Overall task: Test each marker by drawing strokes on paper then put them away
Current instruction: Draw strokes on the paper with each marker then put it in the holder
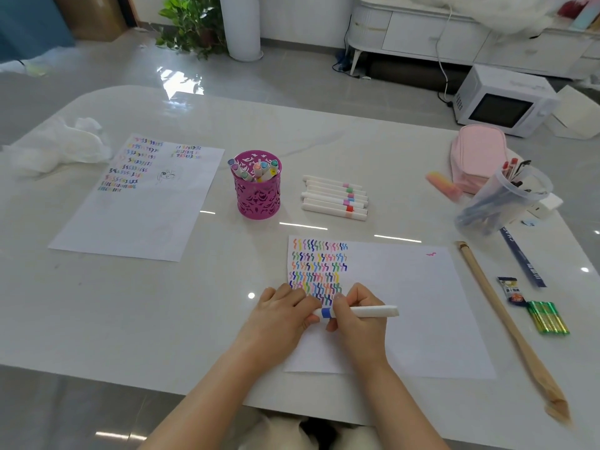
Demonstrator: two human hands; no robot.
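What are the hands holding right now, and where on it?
One white marker with a blue band: the right hand grips its barrel beside the band, the left hand its left end.

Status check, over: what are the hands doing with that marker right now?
Left hand and right hand both grip the blue-banded marker, level over the paper. Nothing blocks the magenta holder.

1. The left hand and right hand are bare.
2. Behind the grip, both forearms are bare right to the bottom edge.
3. Further back, between them, pale cream fabric shows, a dark patch just beside it.
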